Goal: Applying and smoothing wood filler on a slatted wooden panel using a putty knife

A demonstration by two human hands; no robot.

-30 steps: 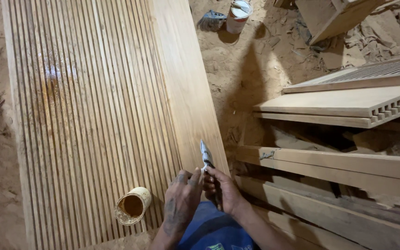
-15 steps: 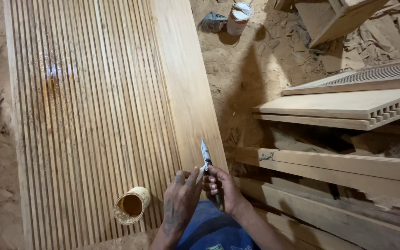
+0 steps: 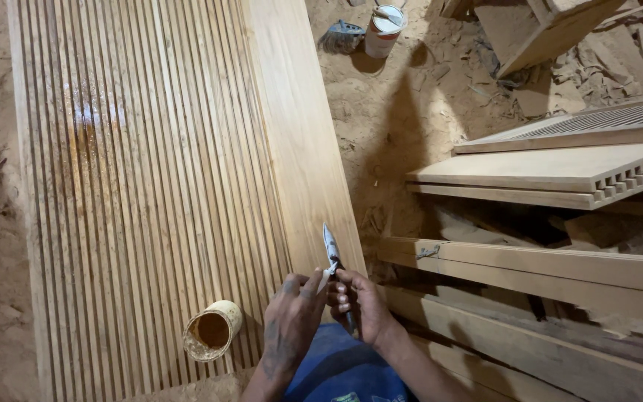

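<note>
My right hand (image 3: 361,307) grips a small knife (image 3: 332,251) by its dark handle, blade pointing up and away. My left hand (image 3: 292,324) is beside it, its fingertips pinching at the base of the blade near a small pale bit. Both hands hover over the near right corner of a long fluted wooden panel (image 3: 150,171) lying on the ground, with a smooth plank border (image 3: 299,134) on its right. A small open tin (image 3: 212,330) with brown paste lies tilted on the ribs, left of my left hand.
Stacked wooden planks and slotted panels (image 3: 560,175) lie to the right. A white can (image 3: 383,30) and a brush (image 3: 342,36) sit on the sawdust floor at the top. A wet shiny patch (image 3: 87,119) marks the panel's upper left.
The hands and knife have stayed nearly in place, with only slight finger movement at the blade. The view has shifted a little.
</note>
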